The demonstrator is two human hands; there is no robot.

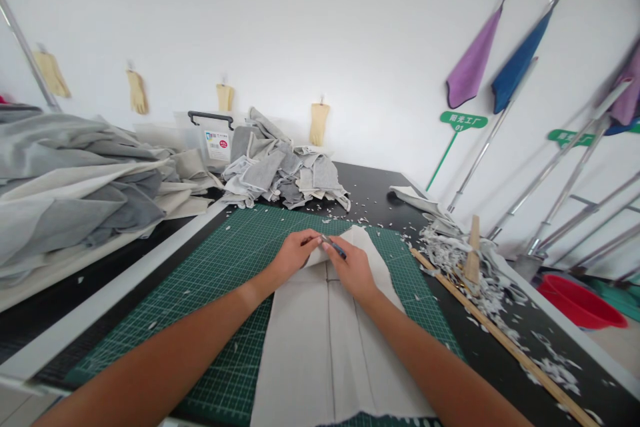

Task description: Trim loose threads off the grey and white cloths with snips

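A long piece of off-white cloth (303, 353) with dark lines drawn on it lies lengthwise over the green cutting mat (210, 300). Near its far end, my left hand (296, 253) is closed, pinching a raised, folded part of the cloth. My right hand (354, 268) is closed around a slim utility knife (336, 247) with a dark blue handle and a grey metal front. The knife's front end points at my left fingertips, and its very tip is hidden there. Both hands almost touch above the cloth.
Grey cloth pieces (280, 170) are heaped behind the mat, beside a clear plastic box (200, 140). A larger cloth pile (75, 180) covers the left side. To the right lie a long wooden strip (495, 330), white scraps (500, 280) and a short wooden piece (472, 253).
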